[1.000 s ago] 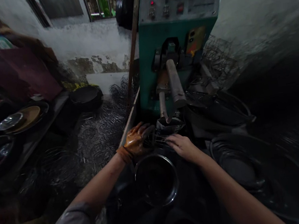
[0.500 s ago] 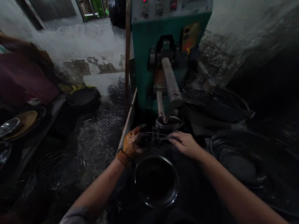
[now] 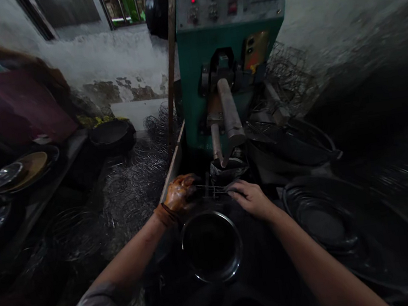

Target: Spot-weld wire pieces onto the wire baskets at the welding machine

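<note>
Thin metal wires point(image 3: 211, 189) stretch between my two hands, in front of the green machine's lower arm. My left hand point(image 3: 180, 194), in an orange-brown glove darkened at the fingers, is closed around their left end. Bare fingers of my right hand point(image 3: 247, 195) pinch the right end. The wires' exact shape is hard to make out in the dim light. Just below my hands lies a round, shiny metal ring point(image 3: 212, 246) with a dark middle. Above them, the machine's upper cylindrical arm point(image 3: 231, 111) points toward me over a bent lower arm point(image 3: 217, 143).
The green machine point(image 3: 193, 89) stands ahead with a lit red light on its panel. Tangled wire rings point(image 3: 132, 177) heap up on the left. At right is a wide dark basin point(image 3: 383, 229) holding stacked rings point(image 3: 322, 222). A wooden pole point(image 3: 171, 77) leans beside the machine.
My left hand has shifted slightly left and its glove has turned, with the wires still held between both hands. The whole view has slid slightly left. My right hand keeps its pinch.
</note>
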{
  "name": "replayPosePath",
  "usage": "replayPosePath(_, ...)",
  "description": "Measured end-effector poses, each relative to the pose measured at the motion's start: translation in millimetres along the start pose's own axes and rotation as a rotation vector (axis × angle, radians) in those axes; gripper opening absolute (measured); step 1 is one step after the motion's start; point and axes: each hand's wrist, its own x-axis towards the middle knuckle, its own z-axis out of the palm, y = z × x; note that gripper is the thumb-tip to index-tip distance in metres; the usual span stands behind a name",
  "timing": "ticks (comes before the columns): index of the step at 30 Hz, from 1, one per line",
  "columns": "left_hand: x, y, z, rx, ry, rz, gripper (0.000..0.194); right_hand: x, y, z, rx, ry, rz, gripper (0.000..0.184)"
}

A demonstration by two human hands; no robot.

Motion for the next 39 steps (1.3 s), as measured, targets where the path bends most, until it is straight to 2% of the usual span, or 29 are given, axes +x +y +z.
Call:
replayPosePath(3,-6,-3,-6.9,0.076,0.030,0.091,0.034,-2,2,-1,-0.003,0.007,0.017,0.019)
replayPosePath(6,-7,13,-8.0,0.102,-0.019,0.164,0.036,-2,2,1,0.002,0.005,0.027,0.019)
replayPosePath(10,0,42,0.4,0.073,-0.003,0.113,0.046,-1,0,4,0.012,0.009,0.007,0.021)
replayPosePath(12,5,47,4.4,0.092,0.010,0.069,0.047,-1,0,5,0.012,0.012,-0.007,0.022)
replayPosePath(15,9,38,4.9,0.135,-0.055,0.115,0.037,-3,-2,4,0.007,-0.005,-0.021,0.021)
replayPosePath(19,7,8,-5.2,0.205,-0.118,0.232,0.032,-6,-3,2,-0.009,-0.003,-0.022,0.020)
replayPosePath(21,2,-1,-11.9,0.249,-0.092,0.242,0.028,-8,-4,2,-0.017,0.007,-0.024,0.020)
replayPosePath(24,-7,-2,-19.4,0.273,0.000,0.263,0.029,-9,-6,2,-0.015,0.009,-0.039,0.020)
replayPosePath(28,-10,16,-22.1,0.199,0.136,0.313,0.028,-7,-9,2,-0.002,0.026,-0.053,0.020)
replayPosePath(31,-7,37,-18.8,0.123,0.163,0.339,0.037,-6,-9,3,-0.004,0.041,-0.069,0.021)
replayPosePath(35,-9,58,-7.7,0.140,0.138,0.272,0.044,-8,-6,8,-0.020,0.036,-0.074,0.019)
replayPosePath(39,-20,62,8.0,0.246,0.128,0.077,0.031,-12,-4,11,-0.054,0.053,-0.082,0.018)
